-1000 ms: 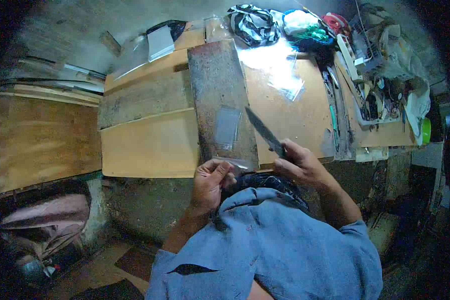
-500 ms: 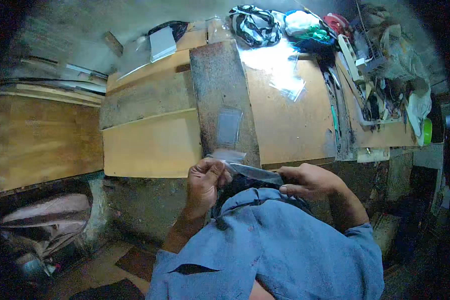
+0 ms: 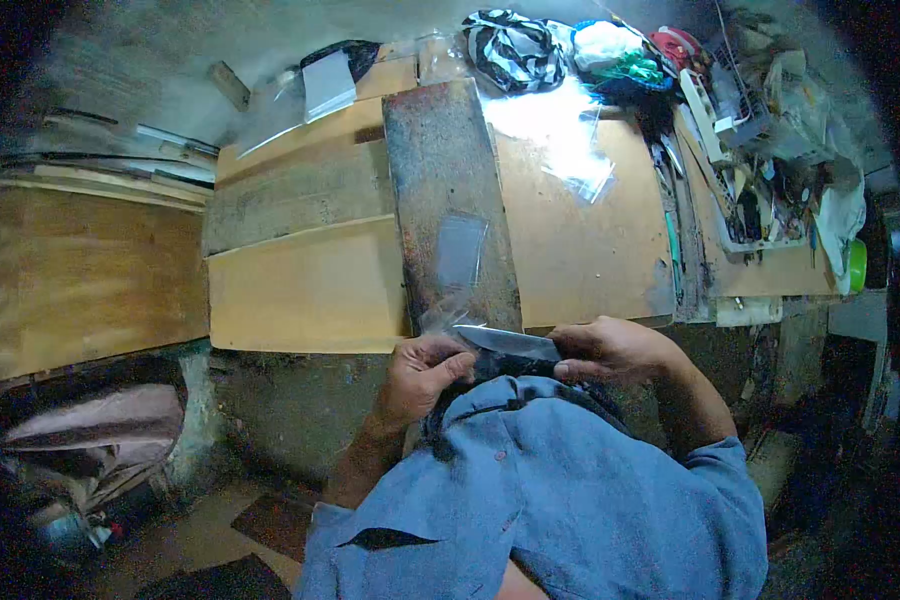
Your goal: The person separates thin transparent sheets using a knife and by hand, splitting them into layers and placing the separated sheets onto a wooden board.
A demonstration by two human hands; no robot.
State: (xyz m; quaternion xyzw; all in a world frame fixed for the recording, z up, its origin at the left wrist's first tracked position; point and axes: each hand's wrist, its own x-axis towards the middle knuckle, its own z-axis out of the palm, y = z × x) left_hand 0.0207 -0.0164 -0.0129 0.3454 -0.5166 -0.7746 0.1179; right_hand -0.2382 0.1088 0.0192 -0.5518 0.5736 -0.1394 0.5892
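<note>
A knife point(image 3: 511, 344) lies level in front of my body, its broad blade pointing left. My right hand point(image 3: 610, 350) is closed round the handle end, which the fingers hide. At the tip end my left hand point(image 3: 425, 380) is closed, thumb toward the blade, on a piece of clear plastic point(image 3: 446, 314) that sticks up past the fingers. The plastic touches or overlaps the blade tip; I cannot tell which. Just beyond, a small stack of clear plastic sheets point(image 3: 461, 252) rests on a long dark board point(image 3: 440, 150).
Light wooden panels point(image 3: 310, 290) flank the board. More clear sheets point(image 3: 585, 178) lie under the bright light. At the back are a black-and-white bag point(image 3: 513, 52) and white sheets point(image 3: 328, 82). A tray of tools point(image 3: 760, 243) stands right; a brown cloth-like cover point(image 3: 100, 425) is low left.
My left hand has turned and dropped slightly, its thumb now pointing right toward the blade. The clear plastic has shifted left and stands up more. The knife has moved only slightly.
</note>
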